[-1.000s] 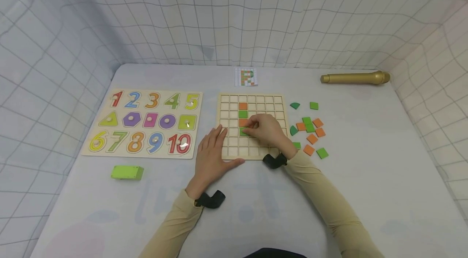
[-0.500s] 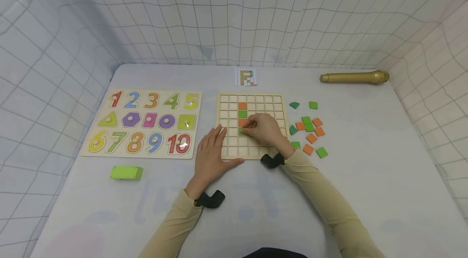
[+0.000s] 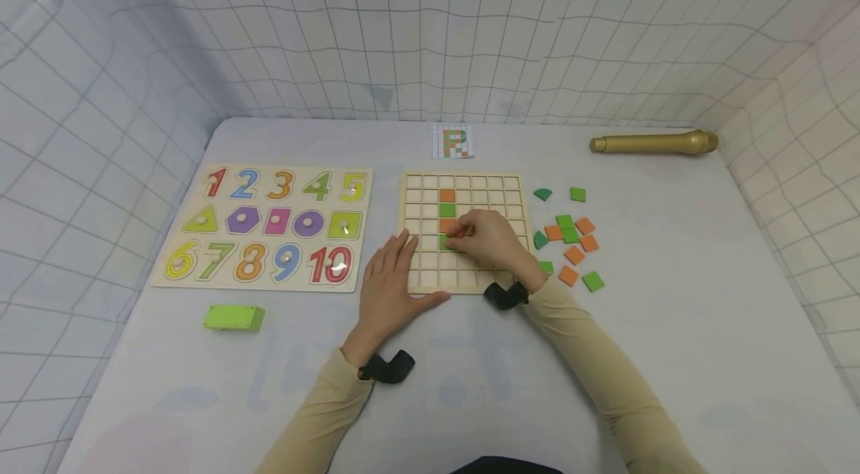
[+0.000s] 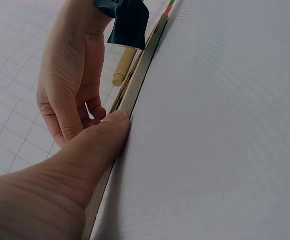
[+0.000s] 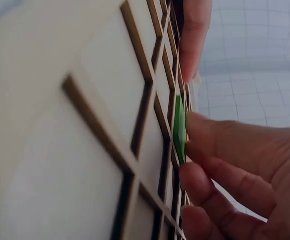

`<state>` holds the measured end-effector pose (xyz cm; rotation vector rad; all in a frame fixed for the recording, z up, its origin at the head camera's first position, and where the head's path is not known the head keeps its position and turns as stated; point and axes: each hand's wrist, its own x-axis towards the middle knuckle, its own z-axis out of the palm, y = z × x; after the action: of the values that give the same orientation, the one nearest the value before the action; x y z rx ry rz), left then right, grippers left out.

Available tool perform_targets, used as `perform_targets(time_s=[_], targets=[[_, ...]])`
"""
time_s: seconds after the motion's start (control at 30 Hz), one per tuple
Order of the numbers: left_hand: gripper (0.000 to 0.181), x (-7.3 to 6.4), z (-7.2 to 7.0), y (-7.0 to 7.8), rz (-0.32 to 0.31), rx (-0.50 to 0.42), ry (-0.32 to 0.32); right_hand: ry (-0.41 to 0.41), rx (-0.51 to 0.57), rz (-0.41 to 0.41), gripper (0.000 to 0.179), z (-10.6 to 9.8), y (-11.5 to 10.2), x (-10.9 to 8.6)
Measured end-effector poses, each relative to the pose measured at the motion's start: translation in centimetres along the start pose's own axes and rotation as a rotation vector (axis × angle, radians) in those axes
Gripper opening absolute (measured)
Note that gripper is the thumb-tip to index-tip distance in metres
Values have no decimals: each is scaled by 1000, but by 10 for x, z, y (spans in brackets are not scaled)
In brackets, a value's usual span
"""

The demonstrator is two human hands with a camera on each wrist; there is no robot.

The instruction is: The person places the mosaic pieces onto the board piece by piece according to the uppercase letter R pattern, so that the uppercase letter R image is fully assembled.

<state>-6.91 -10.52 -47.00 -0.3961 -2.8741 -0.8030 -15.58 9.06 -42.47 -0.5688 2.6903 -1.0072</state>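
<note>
My right hand (image 3: 490,237) pinches a green square tile (image 5: 179,125) at a cell of the wooden grid board (image 3: 493,183). In the right wrist view this tile sits slightly tilted against the cell's ridges, thumb and fingertips at its edge. Above it in the same column lie an orange tile (image 3: 446,225), a green tile (image 3: 446,210) and another orange tile (image 3: 446,195). My left hand (image 3: 388,289) rests along the board's lower left corner, fingers extended over the left edge. Its thumb (image 4: 107,132) presses the near edge in the left wrist view.
Right of the board lie several loose orange tiles (image 3: 568,276), green tiles (image 3: 593,281) and green quarter-round pieces (image 3: 543,194). A small pattern card (image 3: 452,142) is behind it. Leftward are a number puzzle board (image 3: 269,281) and a green block (image 3: 233,317). A gold microphone (image 3: 653,143) lies back right.
</note>
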Motion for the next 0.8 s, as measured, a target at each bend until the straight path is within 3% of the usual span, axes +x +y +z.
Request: perform_targets(time_s=[0.23, 0.47, 0.63, 0.8], targets=[[102, 0, 0, 1, -2, -3, 3, -44, 28, -48, 17, -3, 6, -1], [101, 0, 1, 1, 4, -6, 12, -35, 27, -98, 20, -3, 9, -2], [101, -1, 0, 1, 5, -9, 17, 15, 44, -128, 19, -7, 10, -6], [102, 0, 0, 1, 1, -12, 12, 115, 49, -160, 17, -13, 14, -6]])
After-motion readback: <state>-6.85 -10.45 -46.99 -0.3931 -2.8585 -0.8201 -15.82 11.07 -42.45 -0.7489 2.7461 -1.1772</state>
